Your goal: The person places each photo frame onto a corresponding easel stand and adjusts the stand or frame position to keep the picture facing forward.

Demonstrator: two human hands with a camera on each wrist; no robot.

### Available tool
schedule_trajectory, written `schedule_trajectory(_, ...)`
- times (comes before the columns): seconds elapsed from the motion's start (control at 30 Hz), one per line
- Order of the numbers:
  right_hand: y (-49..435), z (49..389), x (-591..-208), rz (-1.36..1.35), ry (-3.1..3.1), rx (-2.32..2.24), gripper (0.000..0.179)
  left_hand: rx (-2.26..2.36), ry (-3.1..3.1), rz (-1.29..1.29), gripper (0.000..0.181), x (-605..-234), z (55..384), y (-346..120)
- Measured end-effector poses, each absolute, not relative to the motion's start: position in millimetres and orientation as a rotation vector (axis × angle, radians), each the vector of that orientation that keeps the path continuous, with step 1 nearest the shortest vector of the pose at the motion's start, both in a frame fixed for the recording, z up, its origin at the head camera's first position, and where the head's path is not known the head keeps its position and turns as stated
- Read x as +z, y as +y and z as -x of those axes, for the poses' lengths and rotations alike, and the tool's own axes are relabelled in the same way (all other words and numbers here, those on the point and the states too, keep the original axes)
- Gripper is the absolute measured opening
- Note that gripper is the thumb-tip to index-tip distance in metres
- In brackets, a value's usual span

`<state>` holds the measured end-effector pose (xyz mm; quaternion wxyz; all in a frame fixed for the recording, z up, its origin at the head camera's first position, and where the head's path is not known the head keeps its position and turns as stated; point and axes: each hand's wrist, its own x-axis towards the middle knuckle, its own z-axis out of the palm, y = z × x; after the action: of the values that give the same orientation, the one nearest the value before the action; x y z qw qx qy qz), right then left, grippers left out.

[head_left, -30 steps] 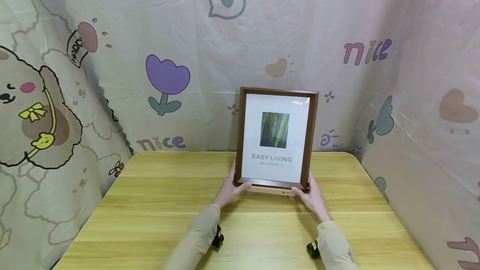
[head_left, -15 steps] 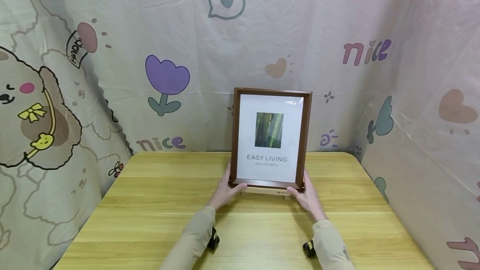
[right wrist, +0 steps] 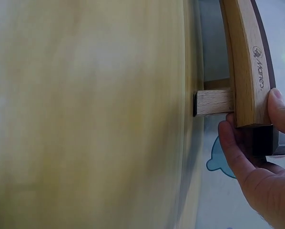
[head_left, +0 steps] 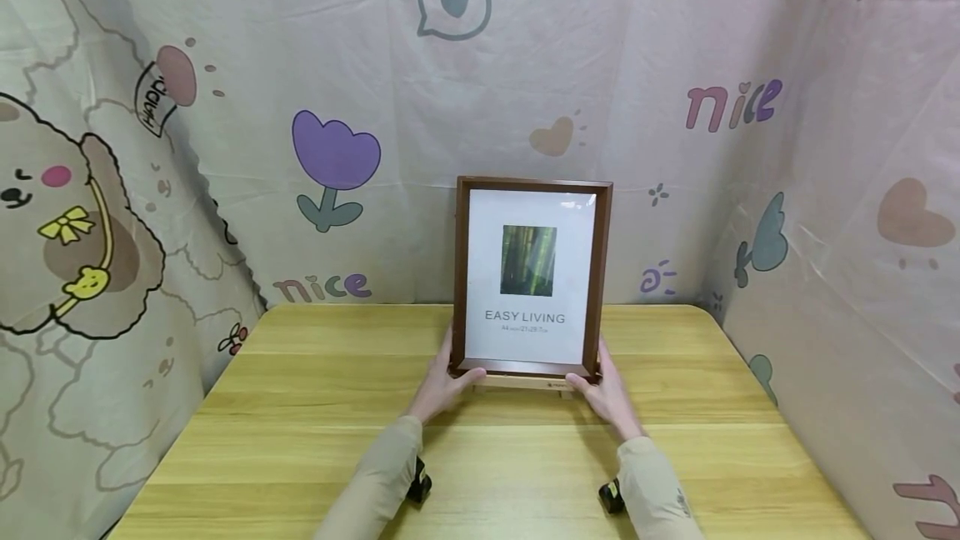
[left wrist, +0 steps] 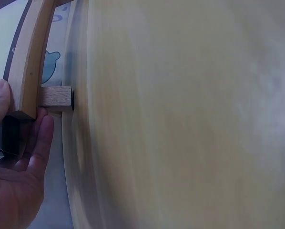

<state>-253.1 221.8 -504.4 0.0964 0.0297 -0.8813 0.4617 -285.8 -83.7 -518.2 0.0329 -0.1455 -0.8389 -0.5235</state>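
Observation:
A brown picture frame [head_left: 461,273] with a white sheet reading "EASY LIVING" leans upright on a small light-wood tabletop easel [head_left: 517,382]. My left hand [head_left: 441,386] grips the lower left corner, thumb in front at the ledge and fingers behind and below. At the lower right corner my right hand [head_left: 607,394] holds on the same way. In the left wrist view the easel's ledge [left wrist: 30,62] and a short wooden foot [left wrist: 56,97] show beside the fingers. The right wrist view shows the ledge's printed logo and another black-tipped foot [right wrist: 214,102] close over the table.
The light wood-grain table [head_left: 315,440] spreads around the easel. Behind it and at both sides hangs a patterned cloth backdrop [head_left: 420,107], close to the table's back edge. Black wrist cameras [head_left: 611,497] sit under both sleeves.
Both hands have slid the picture frame and easel leftward across the table by a small distance. The grip at both corners looks the same.

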Motion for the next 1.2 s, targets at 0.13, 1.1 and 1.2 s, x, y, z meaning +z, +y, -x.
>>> schedule_trajectory(0.13, 219.0, 252.9, -504.0, -0.085, -2.616, 1.375, 0.095, -1.586, -2.591, 0.429, 0.108, -518.7, 284.0, -86.5)
schedule_trajectory(1.1, 196.8, 262.0, -507.2, -0.186, -2.554, 1.444, 0.096, -1.555, -2.572, 0.391, 0.108, -518.2, 280.1, -109.1)
schedule_trajectory(1.2, 194.2, 262.6, -507.4, -0.195, -2.553, 1.448, 0.096, -1.559, -2.573, 0.391, 0.109, -517.8, 280.2, -111.7)
